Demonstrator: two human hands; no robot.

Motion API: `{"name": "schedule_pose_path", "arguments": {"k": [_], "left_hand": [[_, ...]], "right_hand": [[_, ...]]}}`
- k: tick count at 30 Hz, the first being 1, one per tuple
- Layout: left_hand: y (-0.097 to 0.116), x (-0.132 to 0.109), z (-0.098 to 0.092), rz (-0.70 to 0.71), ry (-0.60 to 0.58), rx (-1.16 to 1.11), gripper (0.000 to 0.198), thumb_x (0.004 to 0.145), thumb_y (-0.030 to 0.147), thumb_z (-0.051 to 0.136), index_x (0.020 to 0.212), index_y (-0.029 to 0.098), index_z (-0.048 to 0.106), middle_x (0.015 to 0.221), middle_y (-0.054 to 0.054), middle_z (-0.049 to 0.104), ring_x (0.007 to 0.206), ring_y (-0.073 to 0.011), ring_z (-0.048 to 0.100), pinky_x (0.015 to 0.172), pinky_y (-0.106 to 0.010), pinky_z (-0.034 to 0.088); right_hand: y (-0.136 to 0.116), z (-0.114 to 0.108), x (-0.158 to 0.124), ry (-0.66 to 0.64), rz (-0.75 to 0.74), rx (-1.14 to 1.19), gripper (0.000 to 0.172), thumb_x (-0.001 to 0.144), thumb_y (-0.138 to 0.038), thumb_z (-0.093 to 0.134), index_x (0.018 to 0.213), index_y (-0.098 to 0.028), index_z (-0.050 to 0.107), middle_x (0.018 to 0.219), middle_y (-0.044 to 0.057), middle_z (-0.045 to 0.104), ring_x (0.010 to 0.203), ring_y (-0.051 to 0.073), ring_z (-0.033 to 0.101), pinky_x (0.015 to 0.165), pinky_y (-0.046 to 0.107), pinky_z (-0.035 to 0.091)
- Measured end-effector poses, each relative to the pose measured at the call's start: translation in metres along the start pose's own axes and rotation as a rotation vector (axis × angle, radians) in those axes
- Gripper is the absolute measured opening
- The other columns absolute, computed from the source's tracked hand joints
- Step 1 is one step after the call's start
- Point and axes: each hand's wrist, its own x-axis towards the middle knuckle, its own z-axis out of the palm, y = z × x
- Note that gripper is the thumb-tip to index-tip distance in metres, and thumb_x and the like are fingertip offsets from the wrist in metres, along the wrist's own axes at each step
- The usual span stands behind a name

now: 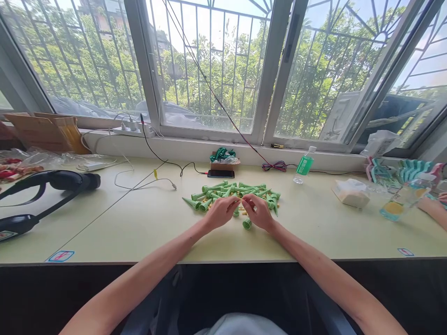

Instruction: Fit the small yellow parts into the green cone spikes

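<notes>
A heap of green plastic cones (232,191) lies on the pale table (146,223) below the window, with small yellow pieces (244,210) scattered among them. My left hand (220,212) and my right hand (259,212) meet just in front of the heap, fingers pinched together. Between the fingertips shows a small yellow piece (240,200). One green cone (247,224) lies under my right hand.
A black phone (220,173) and a bag of green parts (223,156) sit behind the heap. A green-labelled bottle (303,165) stands to the right, near a tissue pack (352,192). A black headset (42,195) lies at left. Another person's hand (435,207) shows at far right.
</notes>
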Motion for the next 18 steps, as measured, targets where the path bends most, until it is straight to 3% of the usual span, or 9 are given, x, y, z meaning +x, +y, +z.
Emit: {"name": "schedule_pose_path", "arguments": {"k": [10, 18], "left_hand": [[-0.0033, 0.0009, 0.002, -0.024, 0.054, -0.055, 0.025, 0.096, 0.028, 0.043, 0.082, 0.016, 0.061, 0.057, 0.005, 0.048, 0.049, -0.0078, 0.037, 0.051, -0.02, 0.03], [-0.0034, 0.0004, 0.0034, -0.063, 0.076, -0.046, 0.027, 0.096, 0.032, 0.043, 0.079, 0.017, 0.058, 0.056, 0.005, 0.046, 0.048, -0.0078, 0.036, 0.05, -0.02, 0.029]], "right_hand": [[0.0022, -0.0002, 0.0, 0.022, -0.01, -0.001, 0.017, 0.095, -0.033, 0.046, 0.09, -0.02, 0.054, 0.074, 0.0, 0.057, 0.053, 0.009, 0.05, 0.05, 0.021, 0.04], [0.003, -0.0001, -0.0001, 0.019, 0.006, -0.012, 0.019, 0.095, -0.036, 0.045, 0.089, -0.019, 0.054, 0.073, 0.0, 0.057, 0.053, 0.009, 0.05, 0.051, 0.021, 0.04]]}}
